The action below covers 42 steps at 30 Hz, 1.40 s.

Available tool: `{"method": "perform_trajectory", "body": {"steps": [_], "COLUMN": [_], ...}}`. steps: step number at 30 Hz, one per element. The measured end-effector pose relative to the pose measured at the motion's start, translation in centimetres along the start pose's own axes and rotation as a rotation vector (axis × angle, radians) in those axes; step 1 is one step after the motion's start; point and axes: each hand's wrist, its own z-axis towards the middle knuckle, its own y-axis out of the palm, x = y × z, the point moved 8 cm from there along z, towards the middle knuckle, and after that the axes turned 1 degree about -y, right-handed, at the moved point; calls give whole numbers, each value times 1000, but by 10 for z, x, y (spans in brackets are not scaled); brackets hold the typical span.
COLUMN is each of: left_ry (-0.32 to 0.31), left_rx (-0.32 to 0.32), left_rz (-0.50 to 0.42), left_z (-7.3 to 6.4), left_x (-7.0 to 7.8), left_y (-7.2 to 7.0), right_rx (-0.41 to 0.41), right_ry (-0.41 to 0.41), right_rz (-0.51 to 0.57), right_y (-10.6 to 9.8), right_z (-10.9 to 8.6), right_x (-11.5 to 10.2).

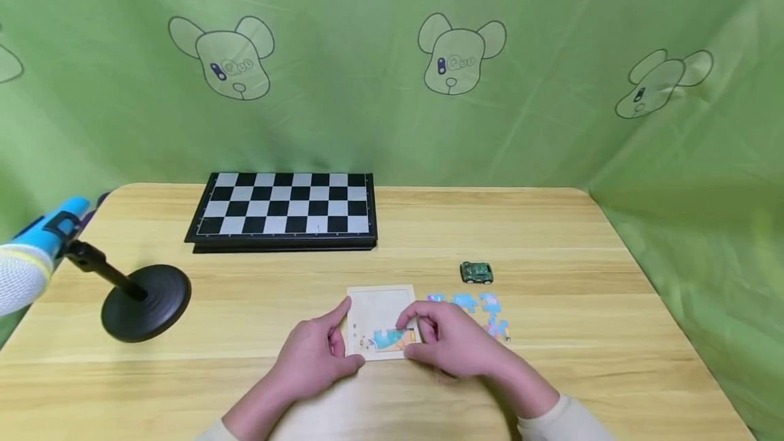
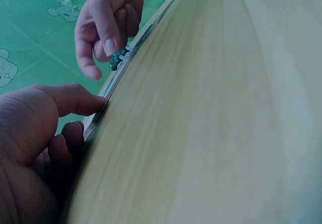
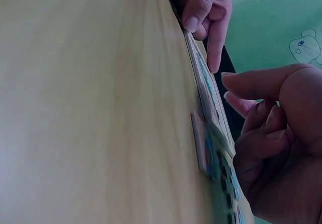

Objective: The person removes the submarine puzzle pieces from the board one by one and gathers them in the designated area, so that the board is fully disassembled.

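Observation:
My left hand [image 1: 315, 359] holds the square wooden puzzle board [image 1: 376, 308] along its left side, forefinger near the upper corner and thumb at the lower one. Teal and orange jigsaw pieces [image 1: 387, 339] lie in the lower part of the board's recess. Over the board's right side is my right hand [image 1: 456, 340], forefinger above the laid pieces and thumb by the lower right corner. In the right wrist view, thumb and forefinger of that hand [image 3: 282, 133] stand apart with nothing visible between them. Loose blue jigsaw pieces [image 1: 490, 302] lie just right of the board, partly hidden by the hand.
A small green toy car [image 1: 476, 272] sits behind the loose pieces. At the back left lies a folded black-and-white chessboard [image 1: 288, 206]. A blue microphone [image 1: 45, 243] on a round black stand [image 1: 145, 303] occupies the left side. Green cloth [image 1: 392, 121] hangs behind the wooden table [image 1: 551, 237].

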Motion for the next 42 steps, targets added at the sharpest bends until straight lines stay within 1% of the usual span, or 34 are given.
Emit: {"method": "perform_trajectory", "body": {"steps": [4,7,11,17,23,31,34,38,40,42], "left_ry": [1,9,16,11,8,11,14,16,17,18], "left_rx": [-1,5,10,9,2,10,11,10,10,10], "left_rz": [-5,-11,-12,-10,-26,-10,-8,-5,-3,-4], "left_z": [0,0,0,0,1,1,1,1,1,1], "left_x": [0,1,2,1,1,1,1,1,1,1], "left_y": [0,-1,-2,-2,-2,-3,-3,-3,-2,-2], "right_rx": [-27,-45,-59,-81,-82,-89,-90,-96,-106,-112], "right_ry": [43,56,56,60,66,29,23,32,47,66], "right_rz": [4,-4,-23,-31,-43,-69,-62,-38,-47,-78], "right_y": [5,8,11,13,12,12,11,12,15,18], "right_z": [8,12,15,18,19,19,20,21,22,22], "right_x": [-1,-2,-2,-2,-3,-8,-9,-8,-6,-3]}}
